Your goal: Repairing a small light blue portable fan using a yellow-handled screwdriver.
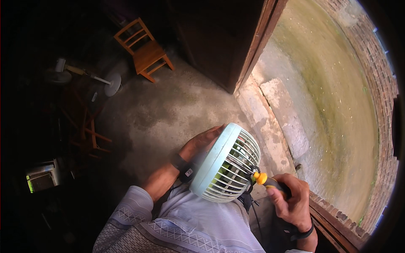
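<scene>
A small electric fan head [219, 162] with a pale blue rim and a white wire cage rests upright on its edge against my lap. My left hand [209, 135] grips its rim from the far left side; most of those fingers are hidden behind the rim. In my right hand [293, 198] is a screwdriver [262, 178] with a yellow and dark handle. It points at the back of the cage, where dark parts and a black cord [256, 215] show. Whether its tip sits in a screw cannot be made out. Green blades are visible through the wires.
A wooden chair [149, 57] stands on the concrete floor [156, 101] ahead. Left of it, a white fan stand [112, 84] lies in shadow near a dark wooden frame [90, 135]. An open door [211, 46] and stone doorstep [270, 126] border the yard on the right.
</scene>
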Tool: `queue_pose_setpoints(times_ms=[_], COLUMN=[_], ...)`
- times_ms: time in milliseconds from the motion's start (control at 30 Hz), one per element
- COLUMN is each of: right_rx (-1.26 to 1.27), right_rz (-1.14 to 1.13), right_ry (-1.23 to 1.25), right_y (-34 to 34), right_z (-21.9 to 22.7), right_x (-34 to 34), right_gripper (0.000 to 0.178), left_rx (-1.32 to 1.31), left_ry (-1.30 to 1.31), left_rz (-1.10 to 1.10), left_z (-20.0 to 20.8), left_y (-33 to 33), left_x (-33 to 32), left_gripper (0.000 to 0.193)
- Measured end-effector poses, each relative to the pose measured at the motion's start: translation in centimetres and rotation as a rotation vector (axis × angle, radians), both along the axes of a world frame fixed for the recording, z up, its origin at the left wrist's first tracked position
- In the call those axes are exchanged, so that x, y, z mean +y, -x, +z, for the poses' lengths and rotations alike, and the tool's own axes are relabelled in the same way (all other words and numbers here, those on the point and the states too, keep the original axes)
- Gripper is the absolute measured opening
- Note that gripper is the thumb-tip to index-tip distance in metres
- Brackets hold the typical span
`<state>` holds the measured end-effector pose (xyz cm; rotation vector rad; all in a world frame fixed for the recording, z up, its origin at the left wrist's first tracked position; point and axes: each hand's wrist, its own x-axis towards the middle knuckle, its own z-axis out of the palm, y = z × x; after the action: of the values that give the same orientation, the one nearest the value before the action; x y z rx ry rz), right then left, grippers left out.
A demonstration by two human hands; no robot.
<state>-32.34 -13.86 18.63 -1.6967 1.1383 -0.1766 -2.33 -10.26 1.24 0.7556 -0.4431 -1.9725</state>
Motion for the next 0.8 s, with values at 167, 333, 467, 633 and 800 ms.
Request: queue_pose_setpoints(times_ms=[167, 333, 467, 633, 800], right_rx=[-0.069, -0.066, 0.043, -0.011, -0.086], right_rz=[-0.036, 0.032, 0.081, 0.05, -0.026], right_ry=[0.298, 0.23, 0.002, 0.195, 0.287], right_y=[-0.5, -0.3, 0.6, 0.1, -0.2], right_z=[-0.8, -0.1, 0.1, -0.4, -0.7], right_x=[0.7, -0.4, -1.0, -0.7, -0.8], right_gripper=[0.035, 0.035, 0.031, 0.03, 0.03], left_rx=[-0.114, -0.104, 0.188, 0.225, 0.173], left_ry=[-0.138, -0.173, -0.049, -0.045, -0.094], left_rz=[0.003, 0.068, -0.049, -0.057, -0.038], left_z=[1.3, 0.1, -2.5, -1.7, -2.1], left_y=[-0.1, 0.2, 0.0, 0.2, -0.1], left_x=[0.2, 0.2, -1.1, -1.5, -1.5], left_gripper=[0.075, 0.068, 0.061, 0.06, 0.066])
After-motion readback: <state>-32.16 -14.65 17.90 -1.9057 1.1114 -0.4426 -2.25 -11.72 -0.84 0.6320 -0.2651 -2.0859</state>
